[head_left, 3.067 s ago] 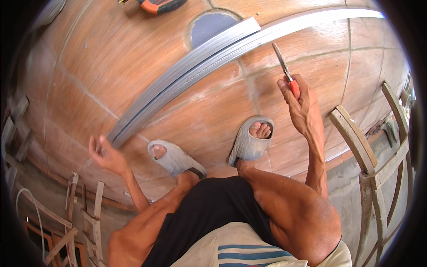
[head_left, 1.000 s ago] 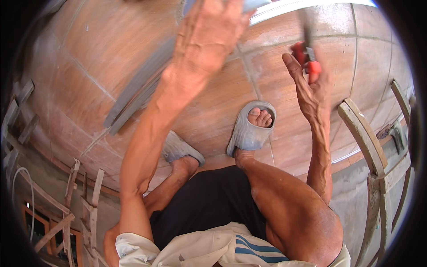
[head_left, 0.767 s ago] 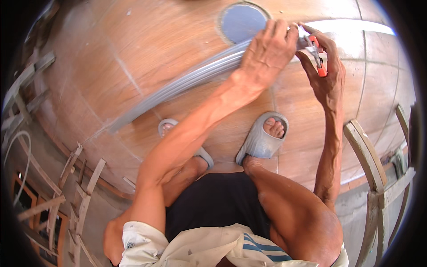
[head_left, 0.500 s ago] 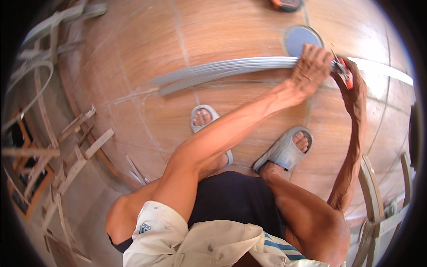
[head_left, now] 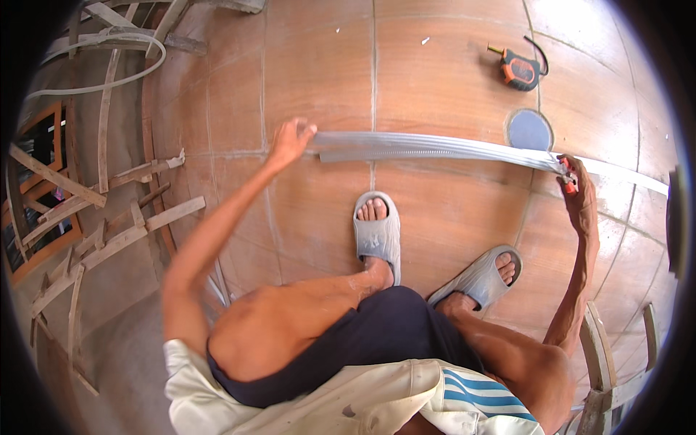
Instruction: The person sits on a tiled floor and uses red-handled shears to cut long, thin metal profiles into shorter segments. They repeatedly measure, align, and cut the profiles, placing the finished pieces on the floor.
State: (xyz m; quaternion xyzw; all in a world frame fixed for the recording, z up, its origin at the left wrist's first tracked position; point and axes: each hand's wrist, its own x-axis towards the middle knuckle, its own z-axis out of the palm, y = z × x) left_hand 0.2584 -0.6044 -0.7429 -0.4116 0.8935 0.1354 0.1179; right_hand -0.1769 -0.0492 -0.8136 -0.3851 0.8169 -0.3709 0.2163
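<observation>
A bundle of long, thin silvery strips (head_left: 435, 148) lies across the tiles in front of my feet. At its left end is my left hand (head_left: 288, 145), its fingers closed around the tip of the upper strips, slightly smeared by motion. One strip with a ridged edge lies a little apart, nearer to me. My right hand (head_left: 580, 192) is closed on a red-handled cutting tool (head_left: 568, 176), which looks like snips or pliers, at the strips' right part. The tool's jaws are too small to make out.
An orange and black tape measure (head_left: 520, 70) lies beyond the strips, near a round grey disc (head_left: 530, 130). Wooden frames (head_left: 119, 243) stand at the left, with a pale hose (head_left: 156, 61) above them. More wooden legs (head_left: 600, 348) rise at the lower right.
My left hand has gone from beside my right hand to the strips' left end. My right hand stays at the right with the red-handled tool. The view has shifted, showing the whole tape measure.
</observation>
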